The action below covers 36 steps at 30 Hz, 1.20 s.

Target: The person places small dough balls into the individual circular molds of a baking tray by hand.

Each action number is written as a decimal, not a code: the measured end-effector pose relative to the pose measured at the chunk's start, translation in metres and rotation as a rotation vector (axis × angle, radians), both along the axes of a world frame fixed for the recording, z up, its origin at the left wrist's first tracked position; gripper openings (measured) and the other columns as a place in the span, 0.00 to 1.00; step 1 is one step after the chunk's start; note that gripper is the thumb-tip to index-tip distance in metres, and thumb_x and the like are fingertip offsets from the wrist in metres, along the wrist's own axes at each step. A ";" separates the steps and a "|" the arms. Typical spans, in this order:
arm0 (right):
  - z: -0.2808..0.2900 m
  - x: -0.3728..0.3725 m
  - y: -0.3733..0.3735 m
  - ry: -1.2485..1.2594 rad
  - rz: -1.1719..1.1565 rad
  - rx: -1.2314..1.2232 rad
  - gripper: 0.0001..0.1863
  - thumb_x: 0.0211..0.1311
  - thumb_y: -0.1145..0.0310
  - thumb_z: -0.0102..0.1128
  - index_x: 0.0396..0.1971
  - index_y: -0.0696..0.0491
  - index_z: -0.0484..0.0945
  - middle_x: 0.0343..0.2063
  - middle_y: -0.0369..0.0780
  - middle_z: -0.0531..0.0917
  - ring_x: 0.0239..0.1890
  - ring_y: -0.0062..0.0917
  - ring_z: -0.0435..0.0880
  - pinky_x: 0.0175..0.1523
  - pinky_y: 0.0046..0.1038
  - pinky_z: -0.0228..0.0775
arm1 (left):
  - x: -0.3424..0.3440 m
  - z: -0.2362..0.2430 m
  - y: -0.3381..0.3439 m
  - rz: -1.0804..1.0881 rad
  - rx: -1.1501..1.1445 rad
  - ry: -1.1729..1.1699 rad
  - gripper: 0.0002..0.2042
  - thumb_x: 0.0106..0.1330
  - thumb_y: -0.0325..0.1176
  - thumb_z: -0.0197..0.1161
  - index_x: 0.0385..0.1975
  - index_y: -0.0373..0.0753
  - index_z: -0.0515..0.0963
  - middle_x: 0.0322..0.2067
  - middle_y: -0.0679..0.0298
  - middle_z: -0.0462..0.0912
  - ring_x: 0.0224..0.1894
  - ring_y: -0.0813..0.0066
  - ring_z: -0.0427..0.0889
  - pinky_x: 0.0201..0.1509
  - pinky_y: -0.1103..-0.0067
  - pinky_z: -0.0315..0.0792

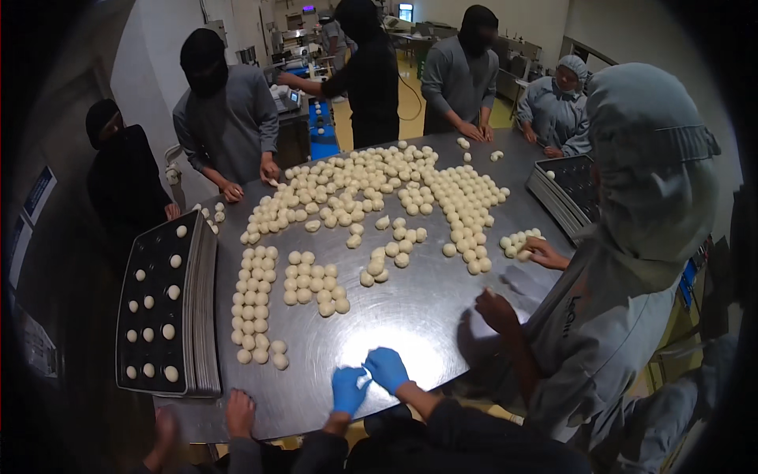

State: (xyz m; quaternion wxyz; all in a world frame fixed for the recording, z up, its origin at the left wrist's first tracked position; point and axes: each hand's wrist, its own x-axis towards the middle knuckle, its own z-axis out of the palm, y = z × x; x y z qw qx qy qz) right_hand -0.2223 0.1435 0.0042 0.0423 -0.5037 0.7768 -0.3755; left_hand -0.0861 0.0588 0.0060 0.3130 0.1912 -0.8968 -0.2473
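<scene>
At the table (442, 316), left hand (350, 389) and right hand (386, 370) sit close together, grip narrow, contents impossible to tell; dough balls (392, 249) lie beyond; light, even pressure seems advisable

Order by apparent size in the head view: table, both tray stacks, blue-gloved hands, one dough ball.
1. Table
2. Left tray stack
3. Right tray stack
4. Left hand and right hand: too alike to rank
5. Dough ball
</scene>
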 end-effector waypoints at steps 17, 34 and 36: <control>-0.041 -0.004 0.074 0.197 0.188 0.193 0.10 0.53 0.65 0.63 0.15 0.49 0.79 0.22 0.42 0.80 0.31 0.37 0.80 0.38 0.39 0.70 | 0.090 -0.032 -0.007 -0.065 0.193 -0.100 0.04 0.52 0.34 0.69 0.21 0.42 0.83 0.22 0.59 0.82 0.29 0.57 0.81 0.42 0.66 0.71; 0.023 -0.032 0.011 0.293 -0.017 0.054 0.12 0.58 0.56 0.61 0.22 0.48 0.82 0.27 0.42 0.82 0.35 0.39 0.81 0.39 0.41 0.71 | 0.035 0.007 -0.050 0.156 0.117 -0.236 0.05 0.50 0.34 0.72 0.21 0.42 0.83 0.25 0.59 0.83 0.34 0.56 0.80 0.47 0.67 0.69; 0.002 -0.028 0.051 0.204 0.028 0.208 0.11 0.57 0.59 0.63 0.19 0.49 0.82 0.25 0.41 0.82 0.33 0.37 0.81 0.40 0.38 0.70 | 0.086 -0.004 -0.024 0.134 0.320 -0.296 0.04 0.49 0.33 0.71 0.21 0.43 0.83 0.24 0.59 0.83 0.34 0.56 0.80 0.45 0.67 0.68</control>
